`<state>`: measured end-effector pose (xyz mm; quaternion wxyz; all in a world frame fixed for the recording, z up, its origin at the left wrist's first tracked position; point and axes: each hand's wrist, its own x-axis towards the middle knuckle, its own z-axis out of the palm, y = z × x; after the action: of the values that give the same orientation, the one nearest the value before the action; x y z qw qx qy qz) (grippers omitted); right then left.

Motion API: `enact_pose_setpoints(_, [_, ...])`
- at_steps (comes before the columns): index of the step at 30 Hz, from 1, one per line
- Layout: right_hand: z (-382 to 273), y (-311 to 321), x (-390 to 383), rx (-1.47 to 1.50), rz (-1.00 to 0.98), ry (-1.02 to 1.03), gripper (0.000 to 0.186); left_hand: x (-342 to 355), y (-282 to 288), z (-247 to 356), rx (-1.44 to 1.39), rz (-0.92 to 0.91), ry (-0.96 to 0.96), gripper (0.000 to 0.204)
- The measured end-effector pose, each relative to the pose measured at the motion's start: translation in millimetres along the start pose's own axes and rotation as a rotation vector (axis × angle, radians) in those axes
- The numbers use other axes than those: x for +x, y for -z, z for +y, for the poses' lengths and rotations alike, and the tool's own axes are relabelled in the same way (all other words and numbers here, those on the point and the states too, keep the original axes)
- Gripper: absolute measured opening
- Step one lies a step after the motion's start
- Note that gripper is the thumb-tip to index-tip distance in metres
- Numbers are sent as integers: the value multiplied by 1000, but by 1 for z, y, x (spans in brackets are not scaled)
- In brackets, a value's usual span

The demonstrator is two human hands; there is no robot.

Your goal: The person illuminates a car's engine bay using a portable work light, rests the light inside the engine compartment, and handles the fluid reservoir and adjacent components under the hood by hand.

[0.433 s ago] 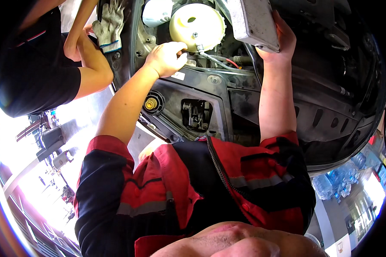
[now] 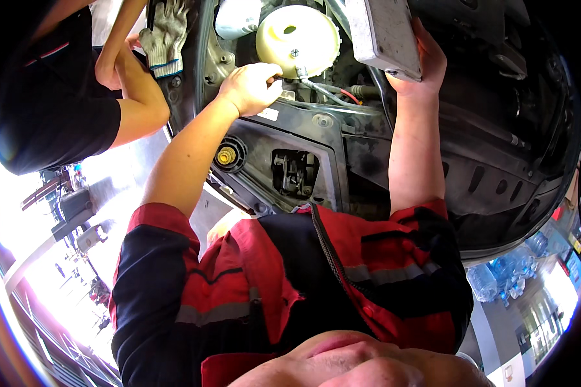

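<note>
Vehicle bay, which I am viewing remotely from above through the head camera. The right hand (image 2: pixel 429 61) is gripping a pale grey boxy casing (image 2: pixel 384 35), wrapping its right side and near end. The casing is sitting in the upper part of the view, to the right of a cream round tank (image 2: pixel 300 42). The left hand (image 2: pixel 250 90) is resting with curled fingers at the tank's near-left rim; I am not able to tell whether it is pinching anything there. The two hands are standing well apart.

Handling: I am judging the casing stiff and fairly heavy, since its scuffed faces are looking like metal; its flat sides may be slipping under oily skin, so I am favouring a hold across both long edges. The tank is looking like moulded plastic, rigid but light, and I am preferring its rim to the hose fitting, probably the fragile spot.

Edges and room: the casing's left edge is lying near the tank, although the fisheye is making depth uncertain. A grey hose (image 2: pixel 327 95) and a red cable (image 2: pixel 350 96) are crossing between the hands. The wider gap is lying between the forearms, over the dark panel (image 2: pixel 303 138). A co-worker's bent arm (image 2: pixel 143 116) is bordering the left, beside a knitted glove (image 2: pixel 166 40).
</note>
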<state>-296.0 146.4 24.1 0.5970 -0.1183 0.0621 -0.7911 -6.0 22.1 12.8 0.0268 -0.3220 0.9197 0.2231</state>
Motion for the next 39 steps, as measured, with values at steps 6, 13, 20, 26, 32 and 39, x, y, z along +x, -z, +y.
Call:
enact_pose_setpoints(6, [-2, 4, -4, 11, -11, 11, 46, 2, -1, 1, -9, -10, 2, 28])
enact_pose_setpoints(13, [-1, 10, -2, 16, 48, 7, 45, 1, 0, -1, 6, -2, -4, 27])
enact_pose_setpoints(20, [-2, 9, 2, -16, 38, -6, 43, 0, 2, -2, -9, -29, 34, 30])
enact_pose_setpoints(26, [-10, 37, 3, 26, -83, -39, 44, 2, 4, 8, -15, -27, 39, 27])
enact_pose_setpoints(32, [-7, 29, 2, 102, -29, -55, 45, -2, 2, 1, 4, -20, 9, 28])
enact_pose_setpoints(39, [-5, 19, 2, -65, 175, 8, 38, 0, 4, 3, 5, -25, 13, 27])
